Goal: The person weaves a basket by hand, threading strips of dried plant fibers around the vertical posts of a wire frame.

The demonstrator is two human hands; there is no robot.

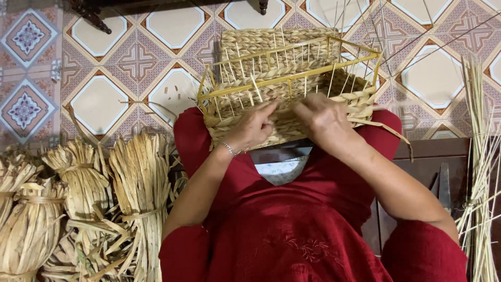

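A partly woven straw basket (292,68) on a yellow wire frame (245,86) rests on my knees, its open side facing away. My left hand (253,127) pinches a strand of braided fibre at the basket's near wall. My right hand (321,117) grips the weave right beside it, fingers curled on the same strand. A loose flat strand (383,127) trails off the basket's right corner.
Several tied bundles of dried straw (138,180) lie on the floor at the left. Long thin reeds (482,172) stand along the right edge. A dark wooden stool (436,156) with scissors (443,185) on it is at my right. The floor is patterned tile (99,104).
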